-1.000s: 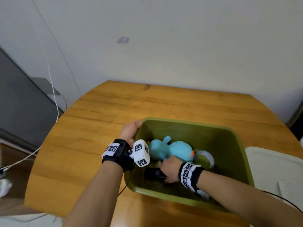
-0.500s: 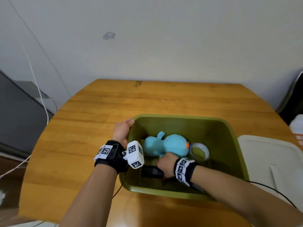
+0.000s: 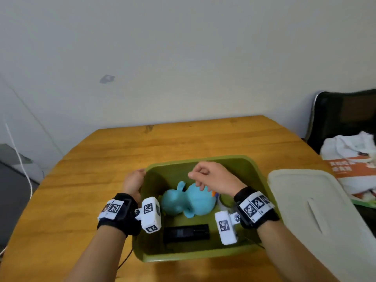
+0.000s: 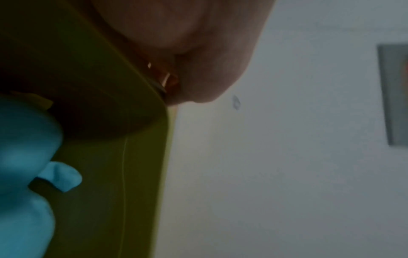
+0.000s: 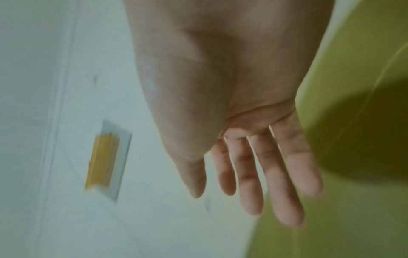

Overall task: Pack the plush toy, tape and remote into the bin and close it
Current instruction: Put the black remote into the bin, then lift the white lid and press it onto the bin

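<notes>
An olive-green bin stands open on the wooden table. Inside lie the blue plush toy, the black remote along the near wall, and the tape, mostly hidden behind my right wrist. My left hand holds the bin's left rim, thumb at the edge. In the left wrist view the left hand lies along the outside of the bin wall, beside the plush toy. My right hand hovers above the plush and holds nothing. The right wrist view shows the right hand with its fingers straight, near the bin.
The bin's white lid lies flat on the table just right of the bin. A black chair with a white and orange bag stands at the far right. A white cable hangs at the left, beyond the table.
My right hand has let go of the remote on the bin's floor and risen above the plush. My left hand stays on the rim. The view has swung right, showing the whole lid.
</notes>
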